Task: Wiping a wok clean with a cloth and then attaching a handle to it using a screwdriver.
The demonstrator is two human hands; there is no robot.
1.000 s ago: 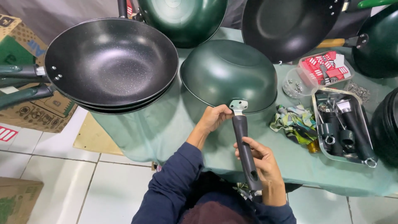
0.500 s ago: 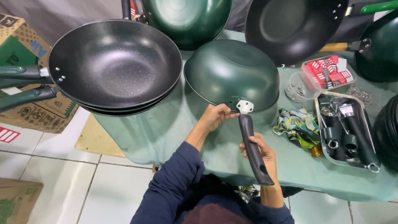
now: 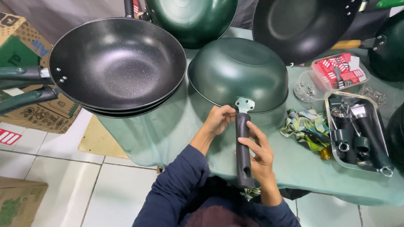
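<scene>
A dark green wok (image 3: 237,69) lies upside down on the green-covered table (image 3: 168,130). A metal bracket (image 3: 244,104) sticks out from its near rim. A black handle (image 3: 243,149) runs from that bracket toward me. My left hand (image 3: 219,119) pinches the top of the handle just below the bracket. My right hand (image 3: 261,155) wraps the handle's middle and lower part from the right side.
Stacked black woks (image 3: 113,65) sit at the left, with other pans across the back. A metal tray (image 3: 357,134) of dark handles lies right, next to a patterned cloth (image 3: 307,126) and a clear box (image 3: 338,71). Cardboard boxes (image 3: 25,96) stand on the tiled floor.
The handle has swung from slanting right to nearly straight toward me, seated against the bracket. My right hand has slid up from the handle's end to its middle.
</scene>
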